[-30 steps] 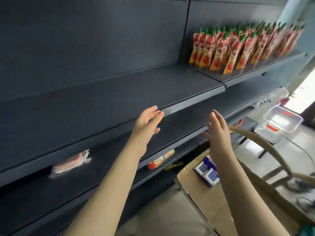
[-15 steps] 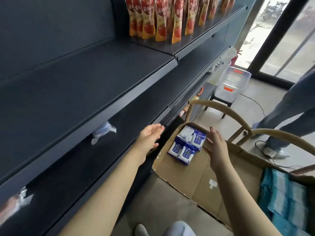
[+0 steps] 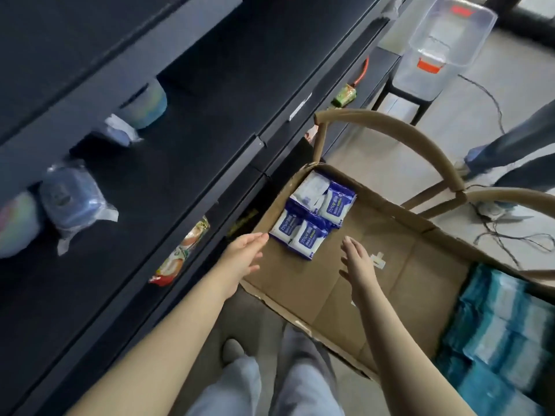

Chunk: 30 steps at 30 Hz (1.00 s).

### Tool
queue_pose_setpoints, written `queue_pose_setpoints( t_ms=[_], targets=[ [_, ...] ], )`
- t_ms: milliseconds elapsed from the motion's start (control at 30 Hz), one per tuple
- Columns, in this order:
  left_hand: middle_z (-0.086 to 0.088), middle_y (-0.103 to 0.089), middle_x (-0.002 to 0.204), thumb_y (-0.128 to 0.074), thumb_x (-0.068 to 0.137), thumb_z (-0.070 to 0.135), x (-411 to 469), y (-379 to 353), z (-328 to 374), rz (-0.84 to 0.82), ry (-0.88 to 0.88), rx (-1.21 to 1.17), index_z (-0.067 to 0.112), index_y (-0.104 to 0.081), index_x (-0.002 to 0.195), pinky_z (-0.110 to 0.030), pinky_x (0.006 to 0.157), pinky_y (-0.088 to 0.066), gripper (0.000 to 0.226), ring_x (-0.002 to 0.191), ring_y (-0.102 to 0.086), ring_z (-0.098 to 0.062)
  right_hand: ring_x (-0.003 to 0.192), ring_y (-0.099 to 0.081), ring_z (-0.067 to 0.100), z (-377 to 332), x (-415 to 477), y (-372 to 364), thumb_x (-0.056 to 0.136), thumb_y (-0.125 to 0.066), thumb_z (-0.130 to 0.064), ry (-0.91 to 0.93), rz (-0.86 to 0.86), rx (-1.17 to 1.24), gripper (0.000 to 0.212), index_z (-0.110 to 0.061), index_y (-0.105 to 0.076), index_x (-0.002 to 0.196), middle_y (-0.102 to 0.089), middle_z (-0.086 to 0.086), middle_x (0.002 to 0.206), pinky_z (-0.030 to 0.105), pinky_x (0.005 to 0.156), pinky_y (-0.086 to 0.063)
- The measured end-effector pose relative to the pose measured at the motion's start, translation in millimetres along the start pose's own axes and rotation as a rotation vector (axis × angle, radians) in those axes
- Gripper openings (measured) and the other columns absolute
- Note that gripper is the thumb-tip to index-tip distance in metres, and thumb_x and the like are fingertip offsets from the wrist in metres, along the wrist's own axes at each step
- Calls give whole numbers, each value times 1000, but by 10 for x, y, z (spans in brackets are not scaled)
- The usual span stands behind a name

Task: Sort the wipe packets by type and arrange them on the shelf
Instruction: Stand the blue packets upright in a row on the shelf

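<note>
Several blue-and-white wipe packets (image 3: 312, 216) lie in the far left corner of an open cardboard box (image 3: 375, 283). Teal-and-white striped packets (image 3: 498, 334) fill the box's right end. My left hand (image 3: 243, 258) reaches over the box's left wall with fingers straight, its tips just short of the blue packets. My right hand (image 3: 357, 261) hovers over the bare box floor, fingers spread, holding nothing. The dark shelf (image 3: 192, 163) runs along the left.
Plastic-wrapped items (image 3: 75, 202) and a round tub (image 3: 144, 106) sit on a shelf level. A flat red-and-orange packet (image 3: 180, 253) lies on a lower level. A wooden chair (image 3: 399, 145) carries the box. A clear bin (image 3: 444, 43) and another person's legs (image 3: 507, 157) are at right.
My view has tilted down from the shelves to the box. Both hands have dropped from shelf height toward the blue packets in the box, staying empty.
</note>
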<state>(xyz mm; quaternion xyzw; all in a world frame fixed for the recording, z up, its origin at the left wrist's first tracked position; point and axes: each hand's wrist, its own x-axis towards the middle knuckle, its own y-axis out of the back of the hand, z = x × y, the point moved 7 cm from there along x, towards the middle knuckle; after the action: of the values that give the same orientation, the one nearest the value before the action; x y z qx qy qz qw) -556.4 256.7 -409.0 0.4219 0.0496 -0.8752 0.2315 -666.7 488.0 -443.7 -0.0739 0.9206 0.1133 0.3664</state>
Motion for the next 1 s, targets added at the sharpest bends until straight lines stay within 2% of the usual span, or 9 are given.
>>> queue_pose_setpoints(
  t_ms=[200, 433, 500, 633, 733, 800, 867, 933, 1000],
  targets=[
    [-1, -58, 131, -62, 92, 44, 880, -339, -485, 83, 192, -66, 26, -57, 128, -36, 93, -52, 40, 116, -58, -19, 119, -55, 19, 380, 941, -108, 101, -48, -47, -90, -99, -112, 46, -21, -49, 139, -58, -1, 135, 31, 84, -46],
    [-9, -45, 148, -63, 93, 40, 1695, -644, -784, 170, 339, -220, 17, -38, 149, -43, 107, -43, 65, 133, -46, -27, 127, -54, 21, 765, 1691, -296, 98, -55, -47, -168, -137, -113, 54, -19, -48, 144, -56, 0, 140, 46, 109, -44],
    [-11, -41, 151, -64, 93, 38, 1844, -721, -805, 190, 362, -302, 15, -34, 150, -45, 111, -39, 68, 137, -42, -29, 124, -56, 21, 850, 1784, -340, 98, -57, -43, -194, -133, -71, 51, -18, -50, 141, -59, 1, 137, 41, 104, -47],
    [-16, -41, 150, -62, 95, 34, 2052, -810, -798, 220, 380, -442, 13, -37, 146, -44, 115, -34, 61, 140, -38, -32, 112, -62, 20, 943, 1853, -388, 96, -62, -38, -207, -86, 8, 40, -18, -56, 130, -63, 1, 125, 29, 83, -49],
    [-18, -43, 148, -63, 95, 33, 2130, -828, -850, 269, 409, -520, 9, -38, 146, -44, 117, -31, 61, 141, -37, -33, 106, -64, 18, 981, 1866, -419, 94, -66, -31, -183, -56, 34, 34, -18, -56, 125, -64, 1, 121, 32, 85, -52],
    [-13, -54, 127, -63, 95, 31, 2140, -842, -881, 288, 432, -572, 10, -44, 140, -42, 113, -38, 53, 133, -45, -31, 107, -64, 19, 1028, 1872, -434, 92, -69, -29, -188, -23, 35, 39, -19, -52, 126, -62, -1, 118, 39, 93, -54],
    [-6, -55, 101, -66, 93, 29, 2161, -846, -897, 306, 444, -617, 11, -50, 128, -35, 98, -50, 42, 115, -54, -24, 103, -64, 19, 1063, 1892, -443, 90, -71, -29, -212, 3, 42, 43, -17, -51, 126, -62, -2, 111, 42, 96, -52],
    [-6, -58, 100, -68, 92, 29, 2209, -832, -917, 318, 437, -635, 8, -54, 123, -24, 71, -51, 41, 95, -57, -16, 96, -63, 17, 1068, 1918, -454, 88, -74, -28, -237, 8, 53, 44, -16, -52, 124, -62, -2, 104, 40, 94, -52],
    [-3, -63, 99, -70, 90, 33, 2245, -823, -913, 318, 419, -604, 13, -59, 121, -19, 60, -43, 39, 81, -55, -10, 90, -61, 15, 1052, 1948, -474, 87, -76, -27, -261, -8, 66, 41, -16, -54, 120, -60, 0, 102, 32, 85, -53]
  ],
)
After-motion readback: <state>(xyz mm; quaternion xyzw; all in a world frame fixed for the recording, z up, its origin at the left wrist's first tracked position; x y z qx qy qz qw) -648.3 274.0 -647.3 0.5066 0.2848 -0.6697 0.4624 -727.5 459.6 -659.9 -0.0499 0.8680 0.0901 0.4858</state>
